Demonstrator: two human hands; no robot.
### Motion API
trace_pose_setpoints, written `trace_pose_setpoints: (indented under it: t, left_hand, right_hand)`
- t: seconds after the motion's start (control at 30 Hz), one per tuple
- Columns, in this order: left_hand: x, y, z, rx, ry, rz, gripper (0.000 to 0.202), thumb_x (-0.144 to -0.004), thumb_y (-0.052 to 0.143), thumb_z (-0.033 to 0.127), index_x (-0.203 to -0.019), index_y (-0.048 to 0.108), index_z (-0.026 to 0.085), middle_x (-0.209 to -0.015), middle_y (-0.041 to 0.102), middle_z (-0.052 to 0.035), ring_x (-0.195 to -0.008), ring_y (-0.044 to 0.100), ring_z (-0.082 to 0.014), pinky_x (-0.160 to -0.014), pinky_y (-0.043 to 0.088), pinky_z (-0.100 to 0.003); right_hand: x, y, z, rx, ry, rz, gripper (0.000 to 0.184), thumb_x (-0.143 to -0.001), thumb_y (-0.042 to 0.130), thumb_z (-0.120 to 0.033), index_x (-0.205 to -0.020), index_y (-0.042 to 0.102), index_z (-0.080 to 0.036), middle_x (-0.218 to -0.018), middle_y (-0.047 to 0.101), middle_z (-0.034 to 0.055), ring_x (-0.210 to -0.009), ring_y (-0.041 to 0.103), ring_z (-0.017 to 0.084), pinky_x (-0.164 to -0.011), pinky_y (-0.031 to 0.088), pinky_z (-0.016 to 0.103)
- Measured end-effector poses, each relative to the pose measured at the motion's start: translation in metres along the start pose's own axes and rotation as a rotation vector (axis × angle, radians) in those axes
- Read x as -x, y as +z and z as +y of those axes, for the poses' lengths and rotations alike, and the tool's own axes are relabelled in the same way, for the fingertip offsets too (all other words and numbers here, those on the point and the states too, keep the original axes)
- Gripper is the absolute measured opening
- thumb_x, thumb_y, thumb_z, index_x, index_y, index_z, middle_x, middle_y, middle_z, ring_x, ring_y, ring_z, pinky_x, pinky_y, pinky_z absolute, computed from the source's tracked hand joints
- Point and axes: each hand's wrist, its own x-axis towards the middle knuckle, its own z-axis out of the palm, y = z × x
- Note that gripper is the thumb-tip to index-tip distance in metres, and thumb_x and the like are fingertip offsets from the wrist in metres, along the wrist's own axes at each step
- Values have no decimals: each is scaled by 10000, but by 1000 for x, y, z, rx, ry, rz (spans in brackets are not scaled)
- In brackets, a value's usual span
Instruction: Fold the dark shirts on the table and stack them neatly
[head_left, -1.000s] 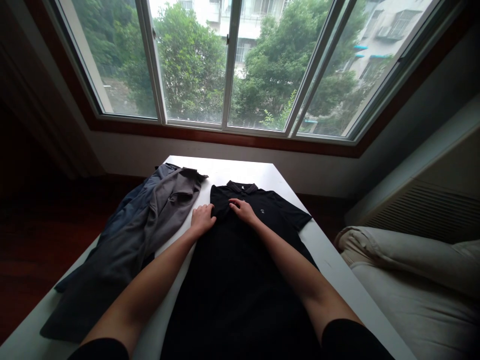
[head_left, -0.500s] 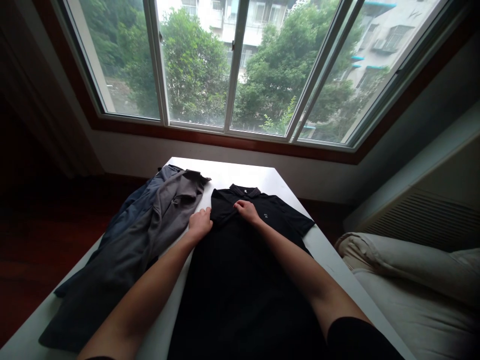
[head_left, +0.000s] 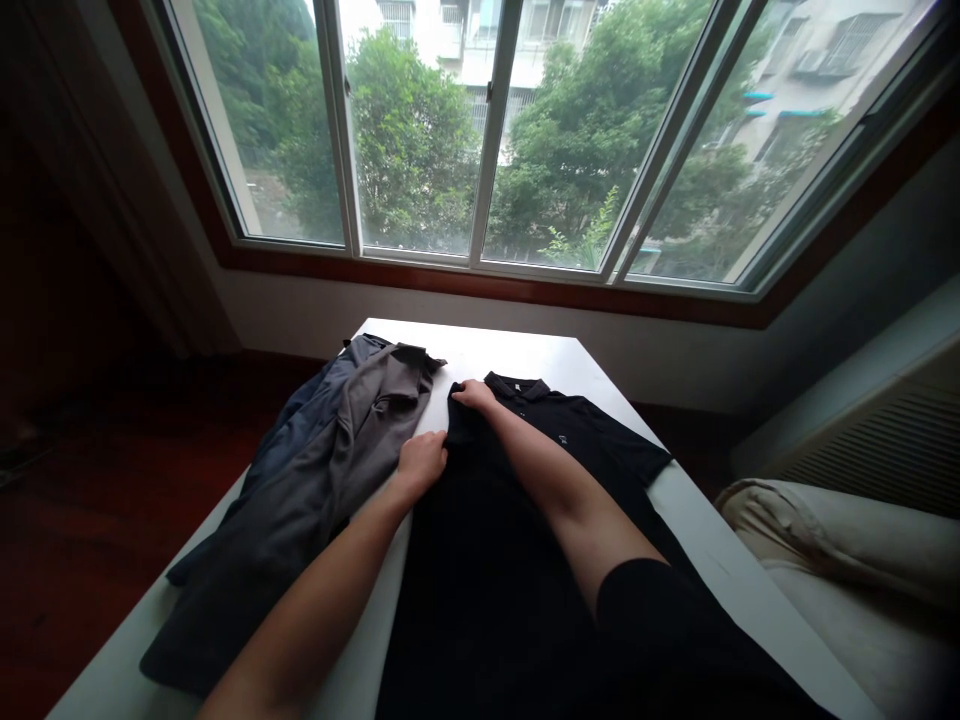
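A black polo shirt [head_left: 517, 560] lies face up along the white table [head_left: 495, 348], collar toward the window. My left hand [head_left: 421, 460] rests closed at the shirt's left edge, fingers curled on the folded-in side. My right hand [head_left: 471, 394] reaches across to the shirt's far left shoulder corner and pinches the fabric there. The shirt's right sleeve [head_left: 637, 455] lies spread out flat.
A pile of grey and blue-grey garments [head_left: 315, 490] lies on the table's left side. A cream cushion or bedding [head_left: 847, 560] sits to the right of the table. Large windows [head_left: 487, 130] stand behind, and dark red floor to the left.
My right hand has moved from the chest near the collar up and left to the shoulder corner. My left hand stays at the left edge. The camera shifted left.
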Motion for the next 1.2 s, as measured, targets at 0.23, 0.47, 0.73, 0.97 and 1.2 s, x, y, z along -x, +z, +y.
trace_pose_setpoints:
  t: [0.23,0.47,0.73,0.97,1.2]
  left_hand:
    - [5,3,-18,12,-34,12,249,-1013,446,268,-1040,686,207,-1037,761,-111,-968,728,-269,-862,507,-367]
    - [1,2,-18,51,-62,95,381,-985,523,276,-1361,567,226,-1244,700,-120,-1131,666,-273,-962,466,-380]
    - [3,1,-15,105,-11,102,360,-1001,471,205,-1323,617,271,-1238,719,-64,-1041,689,-245,-920,488,-356]
    - [5,4,-10,100,49,99,400,-1036,412,196,-1365,621,288,-1217,719,-67,-1081,675,-238,-949,474,-342]
    - [6,7,-9,73,114,100,370,-1048,413,217,-1309,657,311,-1119,694,-63,-1029,663,-226,-919,462,-327]
  right_hand:
    - [-35,8,-13,-154,15,-46,211,-870,691,-345,-875,760,-145,-800,729,60,-755,667,178,-714,504,246]
    - [-35,20,-13,-297,-10,39,333,-882,646,-258,-1200,709,-180,-979,752,45,-813,681,154,-770,531,240]
    - [-25,7,1,-259,-49,50,373,-887,610,-195,-1252,685,-186,-972,749,67,-826,683,191,-798,547,290]
    - [-26,11,-5,-115,-117,-11,396,-881,704,-337,-1253,688,-199,-1198,723,104,-1101,662,252,-999,490,349]
    - [-27,24,-18,-31,-176,-50,232,-792,758,-204,-1022,759,-232,-1147,742,73,-1132,653,266,-996,490,328]
